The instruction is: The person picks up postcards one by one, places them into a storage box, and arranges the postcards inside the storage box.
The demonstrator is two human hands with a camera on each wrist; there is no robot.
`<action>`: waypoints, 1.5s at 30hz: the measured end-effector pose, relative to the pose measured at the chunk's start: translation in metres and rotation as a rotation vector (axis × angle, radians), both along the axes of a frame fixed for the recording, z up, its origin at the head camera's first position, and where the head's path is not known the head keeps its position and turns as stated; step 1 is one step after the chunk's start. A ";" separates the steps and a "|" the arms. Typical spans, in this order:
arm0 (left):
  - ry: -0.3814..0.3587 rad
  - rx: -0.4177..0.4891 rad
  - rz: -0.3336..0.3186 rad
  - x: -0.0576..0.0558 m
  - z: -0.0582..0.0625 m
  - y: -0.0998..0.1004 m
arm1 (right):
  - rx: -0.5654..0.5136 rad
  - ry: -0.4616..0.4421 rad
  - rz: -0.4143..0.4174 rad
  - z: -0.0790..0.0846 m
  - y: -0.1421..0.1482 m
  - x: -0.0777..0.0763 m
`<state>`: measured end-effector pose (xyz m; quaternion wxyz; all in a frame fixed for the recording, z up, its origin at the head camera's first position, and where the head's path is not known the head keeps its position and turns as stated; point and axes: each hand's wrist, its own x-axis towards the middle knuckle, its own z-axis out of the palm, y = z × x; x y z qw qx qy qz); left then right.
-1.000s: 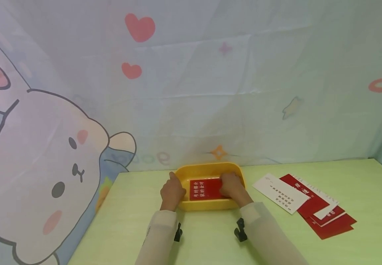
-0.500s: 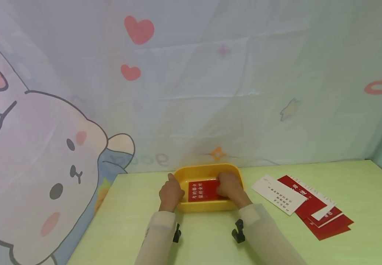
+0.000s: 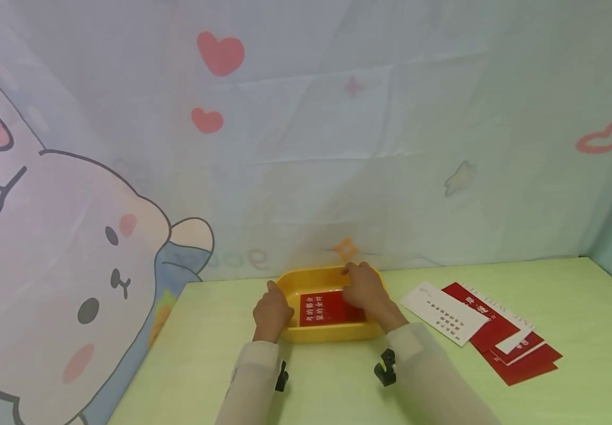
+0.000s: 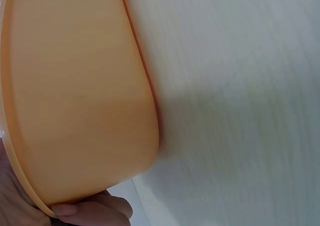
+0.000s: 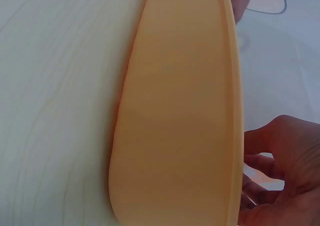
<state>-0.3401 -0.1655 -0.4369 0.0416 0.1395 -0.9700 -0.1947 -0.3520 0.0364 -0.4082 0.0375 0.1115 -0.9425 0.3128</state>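
A shallow yellow plastic tray (image 3: pixel 332 334) stands on the table near the backdrop. On its floor lies a red card (image 3: pixel 327 310) with white printed characters. My left hand (image 3: pixel 272 313) grips the tray's left end; in the left wrist view its fingers (image 4: pixel 107 208) wrap the rim at a corner. Over the right part of the tray, my right hand (image 3: pixel 367 292) reaches in with fingers loosely bent and apart, near the back right rim. In the right wrist view that hand (image 5: pixel 295 166) shows behind the tray wall, with no card visible in it; some fingertips are hidden.
To the right, a loose overlapping pile of red cards (image 3: pixel 526 369) and white cards (image 3: pixel 444 313) lies on the pale green table (image 3: pixel 332 383). A printed cloth backdrop (image 3: pixel 306 195) rises directly behind the tray.
My right hand has lifted slightly off the red card and shifted toward the tray's back right, its fingers looser. The left hand keeps its place on the rim.
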 end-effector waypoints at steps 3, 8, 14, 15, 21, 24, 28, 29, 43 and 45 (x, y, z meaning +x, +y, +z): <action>0.013 -0.005 0.000 0.002 0.001 0.000 | -0.054 -0.009 -0.017 0.001 0.006 0.000; 0.027 -0.031 0.005 0.003 0.001 0.000 | -0.077 0.044 -0.047 0.004 0.018 0.001; 0.039 -0.036 0.000 0.004 0.003 -0.006 | -0.095 0.039 -0.073 0.008 0.025 0.003; 0.038 -0.032 0.000 0.004 0.003 -0.007 | -0.102 0.034 -0.075 0.008 0.025 0.004; 0.049 -0.013 -0.006 0.010 0.001 -0.006 | -0.105 0.036 -0.108 0.003 0.030 0.007; 0.042 -0.005 -0.007 0.010 -0.001 -0.005 | -0.096 0.047 -0.128 -0.001 0.036 0.007; 0.031 0.000 -0.010 0.007 -0.003 -0.004 | -0.090 0.055 -0.144 -0.004 0.046 0.009; 0.033 -0.002 -0.011 0.007 -0.003 -0.004 | -0.092 0.052 -0.144 -0.004 0.048 0.009; 0.039 -0.033 -0.035 0.003 -0.003 -0.001 | -0.090 0.025 -0.180 -0.014 0.081 0.012; 0.042 -0.036 -0.037 0.003 -0.002 -0.001 | -0.093 0.021 -0.176 -0.014 0.086 0.014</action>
